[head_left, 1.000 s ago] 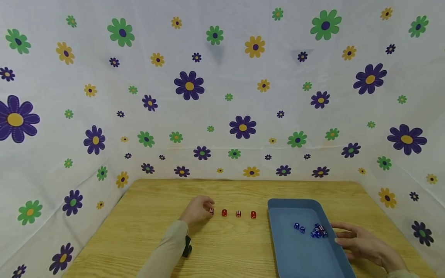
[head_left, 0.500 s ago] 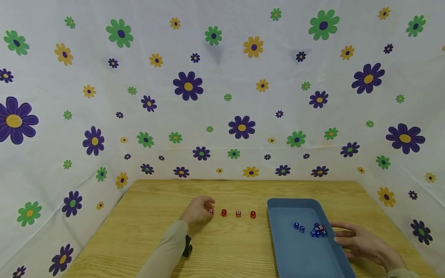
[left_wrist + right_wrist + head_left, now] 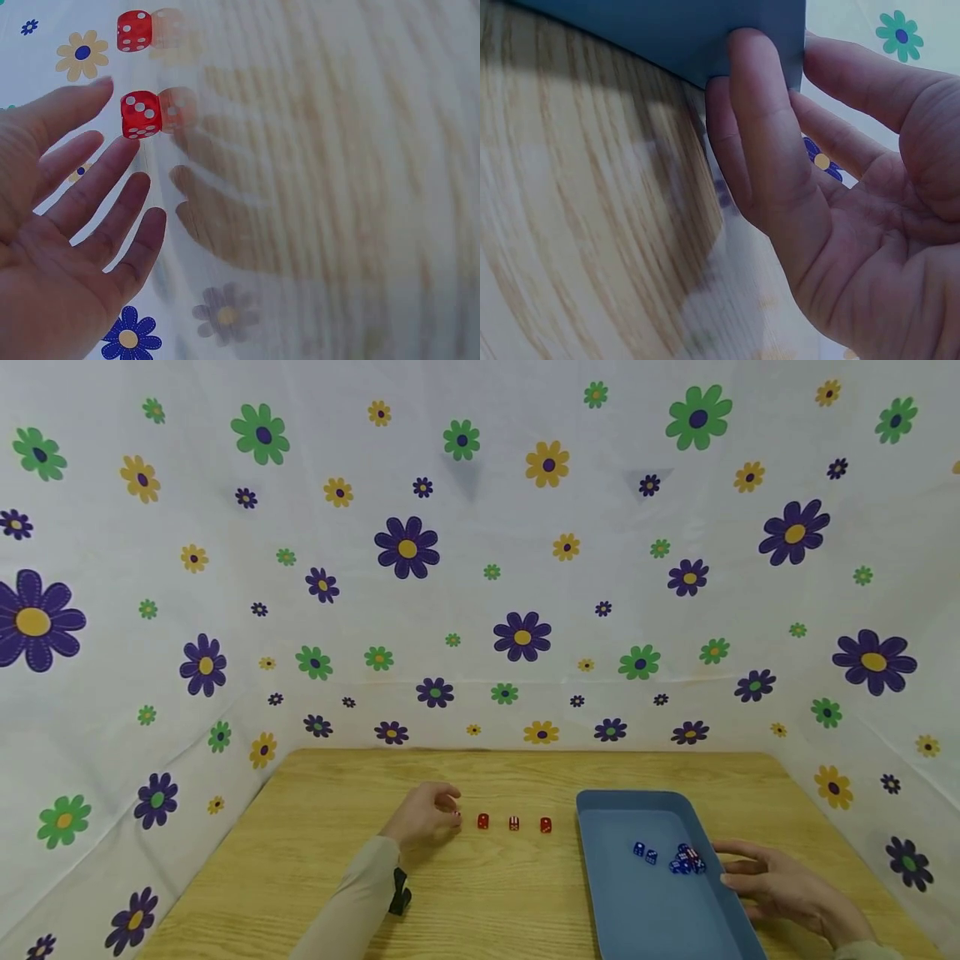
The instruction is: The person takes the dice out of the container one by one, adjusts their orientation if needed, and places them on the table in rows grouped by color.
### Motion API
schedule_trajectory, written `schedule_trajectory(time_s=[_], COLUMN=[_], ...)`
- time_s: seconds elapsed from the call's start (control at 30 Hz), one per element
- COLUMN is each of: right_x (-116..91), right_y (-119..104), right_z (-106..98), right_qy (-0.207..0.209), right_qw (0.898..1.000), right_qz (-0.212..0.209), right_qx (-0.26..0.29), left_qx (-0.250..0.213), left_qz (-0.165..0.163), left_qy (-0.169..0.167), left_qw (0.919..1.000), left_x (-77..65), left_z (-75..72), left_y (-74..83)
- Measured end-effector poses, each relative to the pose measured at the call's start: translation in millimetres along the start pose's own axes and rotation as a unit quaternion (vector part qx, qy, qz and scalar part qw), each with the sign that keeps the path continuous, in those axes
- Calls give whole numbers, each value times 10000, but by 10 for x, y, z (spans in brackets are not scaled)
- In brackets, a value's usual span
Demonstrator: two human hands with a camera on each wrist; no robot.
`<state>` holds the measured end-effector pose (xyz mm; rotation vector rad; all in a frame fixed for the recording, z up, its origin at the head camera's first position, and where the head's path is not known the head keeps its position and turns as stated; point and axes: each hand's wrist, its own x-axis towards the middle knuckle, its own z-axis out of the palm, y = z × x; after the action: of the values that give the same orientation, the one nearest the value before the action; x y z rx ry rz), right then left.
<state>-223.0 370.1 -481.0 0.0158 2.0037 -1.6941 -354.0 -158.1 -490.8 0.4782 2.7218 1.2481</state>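
My left hand (image 3: 423,814) is at the left end of a row of red dice on the table. In the left wrist view its fingers are spread and slightly bent, with a fingertip right at the lower edge of the nearest red die (image 3: 141,114); another red die (image 3: 135,31) stands beyond. The head view shows that nearest die mostly hidden by the fingers. To its right stand three red dice, the closest being a red die (image 3: 483,821). My right hand (image 3: 787,885) rests its extended fingers against the outer right wall of a blue tray (image 3: 626,798).
Several blue dice (image 3: 682,862) lie in the tray, most of them bunched near its right wall, with a red die (image 3: 692,855) among them. The wooden table (image 3: 360,777) is enclosed at the back and sides by a flowered white cloth (image 3: 480,602).
My left hand has drawn slightly left, and its fingers now cover more of the leftmost red die in the head view. The right hand and tray have stayed put.
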Motion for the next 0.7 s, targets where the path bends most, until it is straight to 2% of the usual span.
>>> schedule_trajectory(time_s=[0.27, 0.37, 0.57, 0.7], right_x=[4, 9, 11, 8], right_y=[17, 16, 0, -1], right_z=[-3, -5, 4, 5], right_qy=[-29, -14, 92, 85], right_qw=[10000, 10000, 9999, 9998], right_qz=[-38, -33, 17, 10], right_qx=[20, -16, -143, -171], left_qx=[27, 153, 171, 156], left_qz=[-8, 212, 626, 772], left_qy=[408, 491, 356, 289], left_qw=[9992, 9984, 9973, 9965], left_x=[-17, 1, 63, 106], left_z=[16, 51, 152, 244], left_y=[115, 187, 338, 442])
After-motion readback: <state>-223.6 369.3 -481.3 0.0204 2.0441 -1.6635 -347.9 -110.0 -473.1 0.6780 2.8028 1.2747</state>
